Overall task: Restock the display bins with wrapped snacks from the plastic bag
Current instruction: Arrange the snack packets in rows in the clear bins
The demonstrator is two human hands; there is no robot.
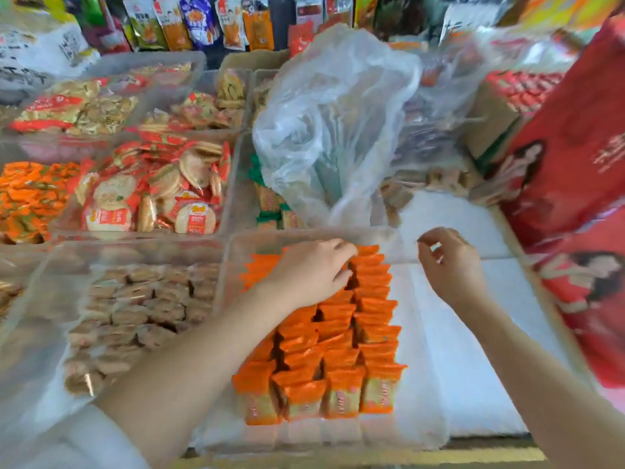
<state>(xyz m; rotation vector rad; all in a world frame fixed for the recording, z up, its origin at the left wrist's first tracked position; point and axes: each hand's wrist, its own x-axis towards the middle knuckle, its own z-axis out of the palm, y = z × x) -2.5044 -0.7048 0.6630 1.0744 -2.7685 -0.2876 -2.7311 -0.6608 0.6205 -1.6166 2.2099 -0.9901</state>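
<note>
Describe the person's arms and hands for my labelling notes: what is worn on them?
Both forearms are bare from elbow to wrist. The left hand and the right hand wear no gloves, and no watch, bracelet or ring shows. A white sleeve covers the left upper arm at the lower left corner. The right arm leaves the picture before any sleeve appears.

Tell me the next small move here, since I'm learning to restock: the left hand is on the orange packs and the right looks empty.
Probably reach the right hand back into the plastic bag for more packs. It hovers with curled fingers, apparently holding nothing, while the left hand rests on the orange packs, and the bin shows bare room right of the rows.
</note>
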